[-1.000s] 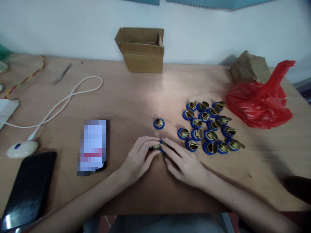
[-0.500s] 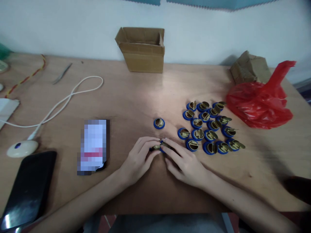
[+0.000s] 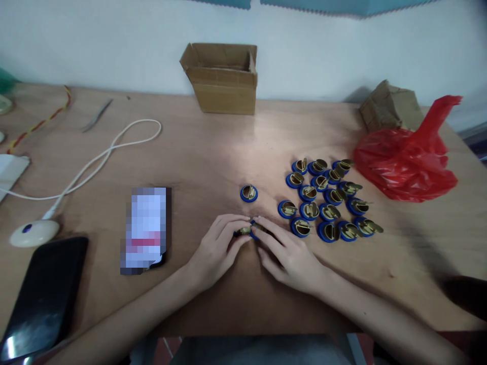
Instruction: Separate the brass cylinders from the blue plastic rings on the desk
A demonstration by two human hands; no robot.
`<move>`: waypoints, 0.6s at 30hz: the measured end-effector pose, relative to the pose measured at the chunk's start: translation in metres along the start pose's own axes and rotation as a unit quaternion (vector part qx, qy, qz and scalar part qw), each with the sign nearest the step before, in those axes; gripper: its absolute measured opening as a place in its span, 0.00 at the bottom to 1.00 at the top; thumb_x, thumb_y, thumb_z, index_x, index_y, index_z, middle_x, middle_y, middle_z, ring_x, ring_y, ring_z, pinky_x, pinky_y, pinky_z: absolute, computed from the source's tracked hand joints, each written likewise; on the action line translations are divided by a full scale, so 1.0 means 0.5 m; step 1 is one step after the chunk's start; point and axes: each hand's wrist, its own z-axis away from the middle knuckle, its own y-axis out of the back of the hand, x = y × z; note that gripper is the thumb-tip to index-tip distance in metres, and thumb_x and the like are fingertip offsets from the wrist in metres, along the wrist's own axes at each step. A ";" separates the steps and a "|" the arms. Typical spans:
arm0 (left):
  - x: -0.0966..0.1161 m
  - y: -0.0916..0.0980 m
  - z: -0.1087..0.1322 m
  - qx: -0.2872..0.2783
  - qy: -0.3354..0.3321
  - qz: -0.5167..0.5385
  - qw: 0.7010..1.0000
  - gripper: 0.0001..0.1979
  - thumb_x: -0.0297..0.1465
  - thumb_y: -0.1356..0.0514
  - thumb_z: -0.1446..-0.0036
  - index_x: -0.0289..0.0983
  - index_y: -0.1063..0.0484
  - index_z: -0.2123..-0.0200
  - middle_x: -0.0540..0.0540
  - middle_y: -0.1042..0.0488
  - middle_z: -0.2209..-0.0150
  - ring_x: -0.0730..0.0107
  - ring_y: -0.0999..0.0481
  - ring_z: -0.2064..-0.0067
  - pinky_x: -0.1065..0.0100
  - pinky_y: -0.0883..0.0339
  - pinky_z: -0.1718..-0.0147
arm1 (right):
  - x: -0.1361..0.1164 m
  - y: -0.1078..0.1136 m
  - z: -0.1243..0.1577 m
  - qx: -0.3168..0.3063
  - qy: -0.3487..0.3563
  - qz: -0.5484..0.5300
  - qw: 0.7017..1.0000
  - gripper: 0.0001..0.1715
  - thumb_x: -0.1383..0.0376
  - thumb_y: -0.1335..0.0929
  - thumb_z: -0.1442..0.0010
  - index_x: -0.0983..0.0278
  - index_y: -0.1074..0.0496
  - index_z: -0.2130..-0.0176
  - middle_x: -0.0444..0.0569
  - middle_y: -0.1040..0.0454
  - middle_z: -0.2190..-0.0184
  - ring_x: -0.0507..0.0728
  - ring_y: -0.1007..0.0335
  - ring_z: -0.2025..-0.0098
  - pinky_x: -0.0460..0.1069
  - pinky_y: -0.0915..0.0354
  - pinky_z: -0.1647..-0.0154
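My left hand (image 3: 215, 246) and my right hand (image 3: 291, 253) meet at the near middle of the table. Their fingers pinch a small blue round badge with a brass clip back (image 3: 244, 230), mostly hidden by the fingertips. The left fingers are on its brass part and the right fingers on the blue part. Just beyond the hands lies a single badge of the same kind (image 3: 249, 192), brass side up. To the right, several more such badges (image 3: 309, 210) sit in loose rows, their brass clips standing up at varied angles.
An open cardboard box (image 3: 228, 91) stands against the wall. At right are a red plastic bag (image 3: 407, 165) and a crumpled cardboard piece (image 3: 395, 106). Left are a phone with a lit screen (image 3: 146, 223), a black phone (image 3: 47, 289) and a white device (image 3: 35, 233) with its cable.
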 end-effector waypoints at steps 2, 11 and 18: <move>0.001 0.001 -0.001 0.000 -0.001 -0.001 1.000 0.12 0.22 0.39 0.37 0.37 0.30 0.50 0.43 0.22 0.55 0.64 0.23 0.50 0.60 0.24 0.49 | 0.000 0.001 0.000 -0.002 0.001 0.001 1.000 0.26 0.71 0.37 0.34 0.70 0.33 0.38 0.62 0.31 0.37 0.63 0.36 0.33 0.59 0.31 0.36; 0.002 0.002 -0.003 0.004 -0.001 0.000 1.000 0.12 0.22 0.40 0.36 0.38 0.30 0.50 0.43 0.22 0.55 0.63 0.22 0.51 0.59 0.24 0.49 | 0.000 0.001 0.001 0.000 0.002 0.005 1.000 0.29 0.71 0.37 0.34 0.68 0.36 0.35 0.60 0.31 0.37 0.63 0.36 0.33 0.59 0.30 0.36; -0.001 0.000 0.000 -0.001 0.000 0.000 1.000 0.12 0.22 0.39 0.36 0.37 0.30 0.50 0.43 0.22 0.54 0.63 0.23 0.50 0.59 0.24 0.49 | 0.000 0.001 0.000 -0.002 -0.002 0.003 1.000 0.29 0.71 0.37 0.34 0.68 0.36 0.35 0.60 0.31 0.37 0.63 0.36 0.33 0.59 0.30 0.36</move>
